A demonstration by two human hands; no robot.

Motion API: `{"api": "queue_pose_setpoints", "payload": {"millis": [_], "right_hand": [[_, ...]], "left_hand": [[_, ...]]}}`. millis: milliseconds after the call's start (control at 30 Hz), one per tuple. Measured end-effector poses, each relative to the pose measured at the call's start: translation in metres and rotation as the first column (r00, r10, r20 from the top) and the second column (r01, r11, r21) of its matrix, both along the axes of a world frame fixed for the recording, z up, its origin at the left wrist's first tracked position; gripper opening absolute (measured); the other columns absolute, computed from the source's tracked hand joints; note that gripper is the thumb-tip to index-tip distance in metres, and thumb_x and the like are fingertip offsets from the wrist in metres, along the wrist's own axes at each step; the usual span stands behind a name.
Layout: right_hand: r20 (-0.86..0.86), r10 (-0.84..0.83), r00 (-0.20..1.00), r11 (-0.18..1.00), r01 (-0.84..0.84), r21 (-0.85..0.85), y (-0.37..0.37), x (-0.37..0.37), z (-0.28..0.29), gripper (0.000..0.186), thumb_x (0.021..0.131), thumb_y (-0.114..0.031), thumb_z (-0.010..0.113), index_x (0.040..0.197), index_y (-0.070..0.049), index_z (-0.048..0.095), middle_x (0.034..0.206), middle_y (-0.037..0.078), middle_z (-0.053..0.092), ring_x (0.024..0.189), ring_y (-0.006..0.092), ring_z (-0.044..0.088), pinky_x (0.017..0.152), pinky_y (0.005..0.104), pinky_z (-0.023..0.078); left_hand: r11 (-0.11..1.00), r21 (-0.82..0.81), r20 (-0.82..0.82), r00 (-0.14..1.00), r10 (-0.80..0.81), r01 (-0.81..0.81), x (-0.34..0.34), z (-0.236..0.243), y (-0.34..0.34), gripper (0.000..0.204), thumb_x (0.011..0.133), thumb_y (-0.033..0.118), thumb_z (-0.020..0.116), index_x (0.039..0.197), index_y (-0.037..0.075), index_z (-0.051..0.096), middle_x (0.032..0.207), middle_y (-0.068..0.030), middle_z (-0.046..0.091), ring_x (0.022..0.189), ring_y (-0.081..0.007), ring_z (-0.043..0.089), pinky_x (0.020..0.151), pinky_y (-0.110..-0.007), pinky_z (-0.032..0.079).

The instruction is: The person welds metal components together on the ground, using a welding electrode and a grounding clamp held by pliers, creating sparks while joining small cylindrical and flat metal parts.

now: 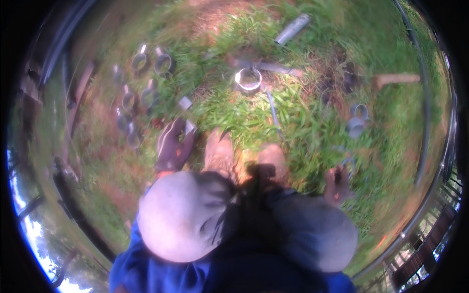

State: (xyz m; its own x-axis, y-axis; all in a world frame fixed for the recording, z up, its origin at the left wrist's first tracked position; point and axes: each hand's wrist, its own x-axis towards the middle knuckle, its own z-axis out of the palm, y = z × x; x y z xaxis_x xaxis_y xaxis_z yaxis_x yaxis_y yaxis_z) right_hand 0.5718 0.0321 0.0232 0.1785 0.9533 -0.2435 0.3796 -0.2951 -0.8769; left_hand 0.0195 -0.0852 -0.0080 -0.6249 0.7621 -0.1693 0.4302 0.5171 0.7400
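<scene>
A small grey metal fitting [188, 128] is gripped at the fingertips of the left hand [173, 145], just above the left boot [218, 152] and over the grass [303, 122]. The left hand is gloved, stretched forward and down past the left knee [183, 215], its fingers curled closed on the fitting. A second small grey piece [185, 102] lies on the ground just beyond it. The right hand [337, 184] is held low beside the right knee [315, 232], with its fingers bent around a thin metal tool [348, 161]; whether the grip is firm cannot be told through the blur. The two hands are kept well apart, one on each side of the boots. A cluster of grey pipe clamps [141, 93] lies on the bare earth to the left of the left hand. A shiny metal ring [248, 79] rests in the grass ahead, with a short grey pipe [292, 29] farther off.
</scene>
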Motion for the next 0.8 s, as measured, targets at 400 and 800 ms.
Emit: {"api": "queue_pose_setpoints", "payload": {"millis": [400,800], "right_hand": [[0.323,0.811,0.487,0.397,-0.865,0.308,0.095,-0.22,0.004,0.064,0.096,-0.019,0.097,0.153,-0.003,0.074,0.147,0.026,0.078,0.131,0.0494,0.078,0.112,0.0529,0.064],[0.115,0.87,0.48,0.494,-0.846,-0.202,0.118,-0.25,-0.023,0.063,0.099,-0.008,0.08,0.16,-0.002,0.064,0.146,0.028,0.078,0.137,0.0511,0.075,0.115,0.0556,0.062]], "left_hand": [[0.981,0.053,0.913,0.389,-0.124,0.188,0.091,0.06,0.129,0.021,0.103,0.009,0.089,0.12,-0.002,0.084,0.099,-0.0035,0.078,0.086,-0.0106,0.072,0.071,-0.03,0.056],[0.97,-0.122,0.907,0.42,0.024,0.208,0.1,0.025,0.137,0.023,0.116,0.022,0.082,0.113,0.0,0.087,0.104,-0.0036,0.084,0.082,-0.0094,0.071,0.072,-0.027,0.057]]}}
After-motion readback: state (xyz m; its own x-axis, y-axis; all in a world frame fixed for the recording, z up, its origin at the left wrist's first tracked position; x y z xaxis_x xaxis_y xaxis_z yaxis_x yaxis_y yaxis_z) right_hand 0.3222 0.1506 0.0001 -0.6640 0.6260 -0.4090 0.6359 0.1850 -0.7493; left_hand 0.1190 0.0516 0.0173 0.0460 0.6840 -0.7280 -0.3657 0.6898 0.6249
